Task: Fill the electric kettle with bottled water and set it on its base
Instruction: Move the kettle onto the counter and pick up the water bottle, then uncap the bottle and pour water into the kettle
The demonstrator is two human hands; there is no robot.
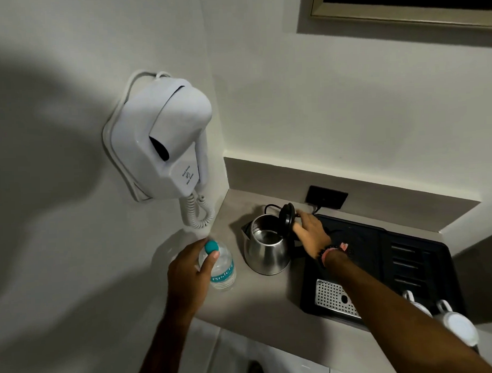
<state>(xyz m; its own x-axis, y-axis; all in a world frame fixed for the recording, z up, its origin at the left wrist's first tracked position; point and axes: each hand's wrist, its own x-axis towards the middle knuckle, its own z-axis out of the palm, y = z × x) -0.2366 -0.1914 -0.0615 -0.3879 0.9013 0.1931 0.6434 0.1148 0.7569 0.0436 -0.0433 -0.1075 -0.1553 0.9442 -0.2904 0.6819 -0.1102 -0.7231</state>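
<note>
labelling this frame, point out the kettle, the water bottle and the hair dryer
kettle (265, 255): head view, on its steel side wall
water bottle (224, 270): head view, on its label
hair dryer (165, 139): head view, on its white body

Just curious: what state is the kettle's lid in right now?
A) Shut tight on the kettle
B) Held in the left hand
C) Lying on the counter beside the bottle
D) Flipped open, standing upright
D: the black lid stands up on its hinge above the steel kettle, whose bare inside shows, with the right hand at it; the left hand holds the capped water bottle.
</note>
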